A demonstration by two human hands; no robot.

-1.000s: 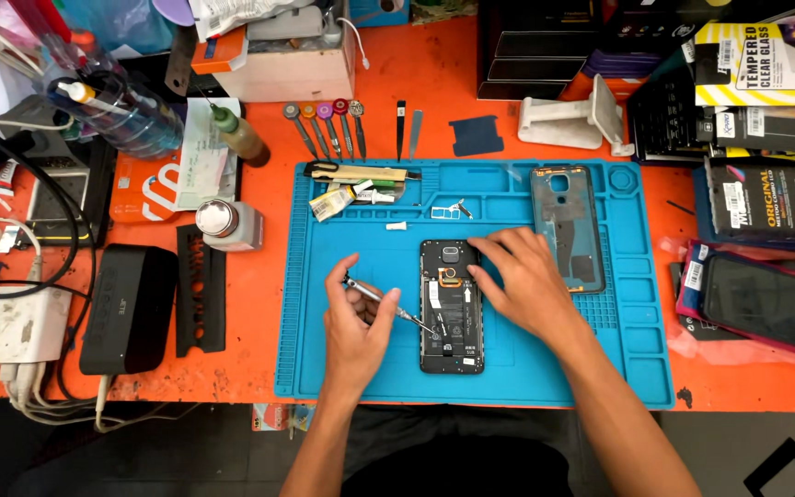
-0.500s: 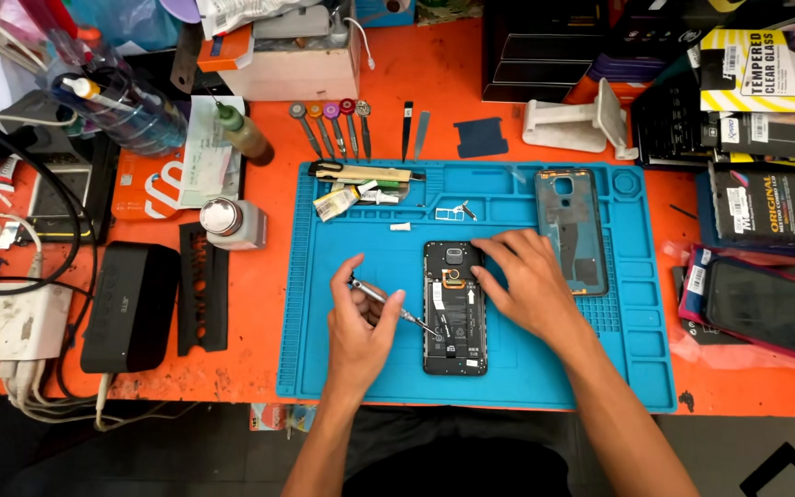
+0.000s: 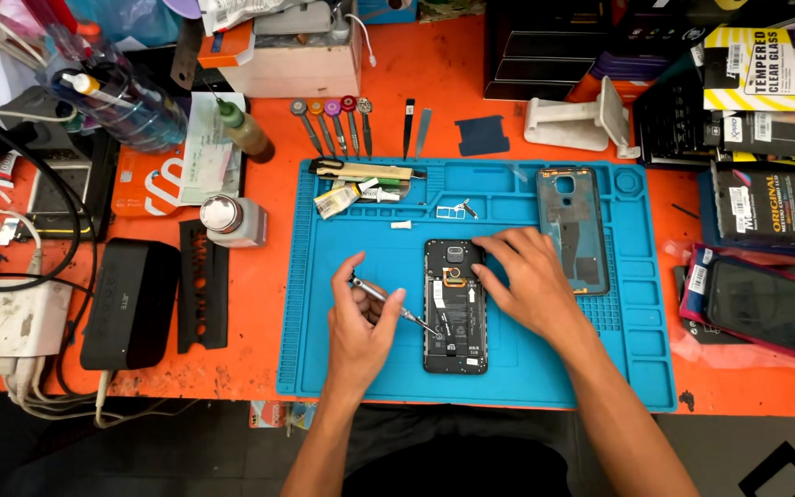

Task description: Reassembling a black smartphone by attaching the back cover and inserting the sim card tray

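Pinching a slim metal screwdriver [image 3: 388,301] between thumb and fingertips, the left hand [image 3: 361,333] is angling its tip down onto the lower half of the opened phone [image 3: 455,306], which is lying back-off in the middle of the blue work mat [image 3: 342,377]. The right hand [image 3: 528,281] is resting on the phone's right edge with fingers loosely spread, holding it flat. Further out, the removed back cover [image 3: 572,228] is sitting just right of that hand, a row of screwdrivers [image 3: 333,124] is lying on the orange table [image 3: 434,83] above the mat, and a black box [image 3: 129,304] is off to the left.
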